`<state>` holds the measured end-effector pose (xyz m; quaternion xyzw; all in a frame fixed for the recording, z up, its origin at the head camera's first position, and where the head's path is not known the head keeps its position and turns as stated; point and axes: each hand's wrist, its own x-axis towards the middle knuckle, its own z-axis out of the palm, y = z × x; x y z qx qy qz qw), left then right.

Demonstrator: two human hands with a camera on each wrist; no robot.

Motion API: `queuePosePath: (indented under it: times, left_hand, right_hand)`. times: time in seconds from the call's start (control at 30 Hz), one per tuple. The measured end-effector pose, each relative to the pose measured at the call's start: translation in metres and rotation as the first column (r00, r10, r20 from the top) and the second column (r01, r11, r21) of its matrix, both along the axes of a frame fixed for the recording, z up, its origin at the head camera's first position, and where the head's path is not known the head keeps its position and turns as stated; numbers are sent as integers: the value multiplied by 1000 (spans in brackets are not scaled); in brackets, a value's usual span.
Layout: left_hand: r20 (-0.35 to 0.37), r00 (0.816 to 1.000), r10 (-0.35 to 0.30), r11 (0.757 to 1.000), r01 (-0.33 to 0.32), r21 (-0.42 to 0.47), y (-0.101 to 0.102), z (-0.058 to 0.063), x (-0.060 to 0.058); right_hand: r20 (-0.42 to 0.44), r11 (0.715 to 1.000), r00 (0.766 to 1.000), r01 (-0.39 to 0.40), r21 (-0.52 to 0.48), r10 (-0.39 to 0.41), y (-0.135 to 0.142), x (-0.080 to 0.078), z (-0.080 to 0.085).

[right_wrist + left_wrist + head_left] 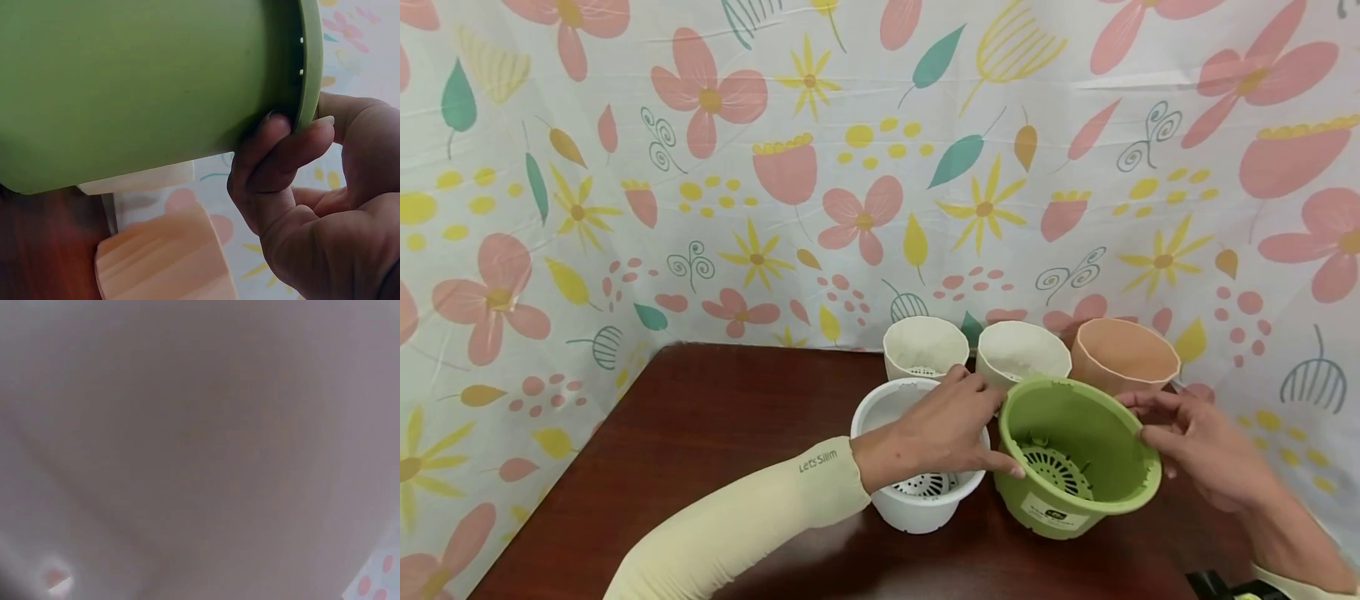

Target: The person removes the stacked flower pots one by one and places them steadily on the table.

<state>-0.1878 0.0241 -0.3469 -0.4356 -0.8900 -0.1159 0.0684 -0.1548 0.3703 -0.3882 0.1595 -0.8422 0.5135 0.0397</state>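
Note:
Between my two hands a green plastic flowerpot (1108,446) leans, its mouth towards me, with a slotted base inside and a label on its front. My right hand (1210,450) grips its right rim; the right wrist view shows curled fingers under the lip of the green pot (156,81), the thumb partly behind it. My left hand (943,425) holds the left side, thumb in front and fingers near the rim. A white flowerpot (917,512) with a slotted bottom stands beneath my left wrist, partly covered by it. A blurred pale surface fills most of the left wrist view.
Behind stand two cream pots (925,346) and a peach pot (1123,354) in a row against the flowered cloth (850,275). Dark red-brown tabletop (722,442) stretches to the left. A black object (1213,585) shows at the lower right by my right wrist.

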Motion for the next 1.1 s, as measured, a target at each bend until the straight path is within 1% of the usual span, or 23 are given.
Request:
queuePosePath:
  times: [0.23,0.47,0.77,0.9,1.0,1.1]
  left_hand:
    - [-14,1000,6,1000,-7,-30,0,-5,1]
    - [-12,1000,2,1000,-2,-27,1,-8,2]
    - [-26,1000,-1,1000,1,-24,1,-8,1]
    - [-26,1000,3,1000,-4,-29,1,-8,1]
    - [-19,1000,3,999,-4,-39,1,-8,1]
    - [-7,1000,1,999,-2,-47,-1,-8,2]
  right_hand:
    - [28,999,999,-32,-20,33,-1,-2,-5]
    - [56,999,998,-16,-29,18,0,-2,-7]
    - [78,1000,997,20,3,-21,2,-2,-9]
    - [74,999,997,34,42,-37,3,-2,-8]
    - [60,997,998,32,72,-36,4,0,-8]
    - [51,997,999,15,78,-19,4,2,-9]
